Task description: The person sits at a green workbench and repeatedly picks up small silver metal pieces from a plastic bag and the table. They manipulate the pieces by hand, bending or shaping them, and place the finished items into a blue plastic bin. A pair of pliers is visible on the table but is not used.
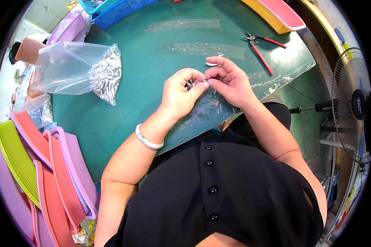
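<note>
My left hand [178, 94] and my right hand [231, 84] meet fingertip to fingertip over the near edge of the green table [148, 61]. Pinched between them is a small pale piece [205, 81], too small to name. Several little silvery metal pieces [189, 85] show inside the curled fingers of the left hand. Another short whitish piece [211, 64] shows by the right index finger; whether it is held or lies on the table I cannot tell. Red-handled cutting pliers [259, 47] lie spread beyond the right hand. A clear plastic bag [66, 66] of small silvery metal pieces [106, 74] rests to the left.
Blue bins [118, 13] and a yellow-and-pink basket [276, 16] stand along the far side. Stacked plastic baskets [55, 181] crowd the lower left. A black fan [352, 105] stands beyond the table's right edge. Clear tape strips [210, 50] stick to the tabletop.
</note>
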Motion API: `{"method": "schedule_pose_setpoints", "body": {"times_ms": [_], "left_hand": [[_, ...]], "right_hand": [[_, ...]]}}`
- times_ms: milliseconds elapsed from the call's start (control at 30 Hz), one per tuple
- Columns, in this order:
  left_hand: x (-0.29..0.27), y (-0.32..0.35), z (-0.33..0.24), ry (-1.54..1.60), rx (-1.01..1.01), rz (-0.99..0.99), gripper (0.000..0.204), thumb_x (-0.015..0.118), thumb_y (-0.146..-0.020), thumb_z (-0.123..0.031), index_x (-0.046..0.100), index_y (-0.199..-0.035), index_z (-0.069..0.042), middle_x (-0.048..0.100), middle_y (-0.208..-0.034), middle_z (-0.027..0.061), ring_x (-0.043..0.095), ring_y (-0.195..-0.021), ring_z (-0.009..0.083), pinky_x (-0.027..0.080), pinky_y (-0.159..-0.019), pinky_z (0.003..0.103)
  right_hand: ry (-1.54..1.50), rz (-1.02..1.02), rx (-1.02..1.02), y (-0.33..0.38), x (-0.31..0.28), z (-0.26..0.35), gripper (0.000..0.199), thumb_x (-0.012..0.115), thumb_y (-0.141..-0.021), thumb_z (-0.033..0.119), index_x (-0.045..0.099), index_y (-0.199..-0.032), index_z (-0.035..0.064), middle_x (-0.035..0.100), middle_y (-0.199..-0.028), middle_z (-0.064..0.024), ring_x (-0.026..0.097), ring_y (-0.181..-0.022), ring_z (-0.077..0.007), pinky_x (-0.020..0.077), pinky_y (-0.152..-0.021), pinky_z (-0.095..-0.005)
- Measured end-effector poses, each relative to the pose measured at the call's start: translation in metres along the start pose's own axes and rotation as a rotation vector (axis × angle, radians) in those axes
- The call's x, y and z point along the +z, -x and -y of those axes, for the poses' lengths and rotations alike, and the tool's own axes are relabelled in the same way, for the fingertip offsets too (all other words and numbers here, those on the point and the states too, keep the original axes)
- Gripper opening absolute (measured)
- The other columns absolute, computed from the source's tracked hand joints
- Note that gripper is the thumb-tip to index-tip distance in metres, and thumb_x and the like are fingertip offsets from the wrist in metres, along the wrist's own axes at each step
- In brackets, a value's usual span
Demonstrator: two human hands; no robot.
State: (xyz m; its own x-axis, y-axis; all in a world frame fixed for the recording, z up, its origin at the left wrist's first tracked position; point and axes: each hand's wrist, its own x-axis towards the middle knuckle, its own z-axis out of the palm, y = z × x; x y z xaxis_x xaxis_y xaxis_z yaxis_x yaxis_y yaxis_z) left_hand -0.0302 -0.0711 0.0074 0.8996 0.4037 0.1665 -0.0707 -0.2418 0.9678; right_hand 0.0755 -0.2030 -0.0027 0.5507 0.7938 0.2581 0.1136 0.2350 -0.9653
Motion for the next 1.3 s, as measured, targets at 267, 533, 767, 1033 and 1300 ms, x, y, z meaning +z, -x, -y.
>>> {"method": "schedule_pose_setpoints", "body": {"times_ms": [267, 533, 767, 1033, 1300], "left_hand": [[0.003, 0.003, -0.005, -0.07, 0.138, -0.002, 0.055, 0.068, -0.075, -0.001, 0.035, -0.12, -0.004, 0.054, -0.071, 0.001, 0.048, -0.062, 0.0047, 0.04, -0.057, 0.019], [0.002, 0.003, -0.002, -0.206, 0.333, -0.026, 0.066, 0.067, -0.073, 0.001, 0.03, -0.128, -0.004, 0.057, -0.073, 0.0032, 0.053, -0.063, 0.0106, 0.045, -0.061, 0.023], [0.003, 0.006, -0.004, -0.202, 0.355, -0.034, 0.072, 0.07, -0.072, -0.001, 0.028, -0.13, -0.003, 0.056, -0.074, 0.0013, 0.053, -0.067, 0.0083, 0.045, -0.064, 0.021], [0.003, 0.005, -0.002, -0.135, 0.304, -0.012, 0.06, 0.067, -0.075, 0.001, 0.033, -0.124, -0.003, 0.056, -0.074, 0.0023, 0.052, -0.067, 0.007, 0.044, -0.062, 0.02], [0.003, 0.004, 0.001, -0.121, 0.213, 0.007, 0.027, 0.067, -0.076, -0.001, 0.051, -0.098, -0.003, 0.055, -0.078, 0.0012, 0.049, -0.07, 0.005, 0.042, -0.062, 0.019]], "right_hand": [[0.002, 0.016, -0.045, 0.002, 0.0, 0.003, 0.044, 0.055, -0.08, -0.007, 0.042, -0.122, 0.0008, 0.06, -0.091, -0.0063, 0.057, -0.085, -0.01, 0.0453, -0.077, -0.0238], [-0.008, 0.015, -0.086, 0.003, 0.0, 0.004, 0.044, 0.055, -0.08, -0.008, 0.042, -0.122, 0.0, 0.061, -0.09, -0.007, 0.057, -0.085, -0.0107, 0.0456, -0.077, -0.0242], [-0.021, 0.021, -0.124, 0.004, -0.001, 0.002, 0.044, 0.055, -0.08, -0.009, 0.042, -0.121, -0.0003, 0.061, -0.09, -0.0076, 0.058, -0.085, -0.0112, 0.0458, -0.077, -0.0245], [-0.015, 0.027, -0.146, 0.004, -0.001, 0.003, 0.044, 0.055, -0.08, -0.009, 0.042, -0.122, -0.0005, 0.061, -0.091, -0.0084, 0.058, -0.084, -0.0115, 0.0461, -0.076, -0.0249], [-0.014, 0.023, -0.135, 0.004, -0.002, 0.001, 0.044, 0.054, -0.08, -0.009, 0.042, -0.121, -0.0002, 0.06, -0.089, -0.007, 0.058, -0.084, -0.0111, 0.0457, -0.076, -0.0246]]}}
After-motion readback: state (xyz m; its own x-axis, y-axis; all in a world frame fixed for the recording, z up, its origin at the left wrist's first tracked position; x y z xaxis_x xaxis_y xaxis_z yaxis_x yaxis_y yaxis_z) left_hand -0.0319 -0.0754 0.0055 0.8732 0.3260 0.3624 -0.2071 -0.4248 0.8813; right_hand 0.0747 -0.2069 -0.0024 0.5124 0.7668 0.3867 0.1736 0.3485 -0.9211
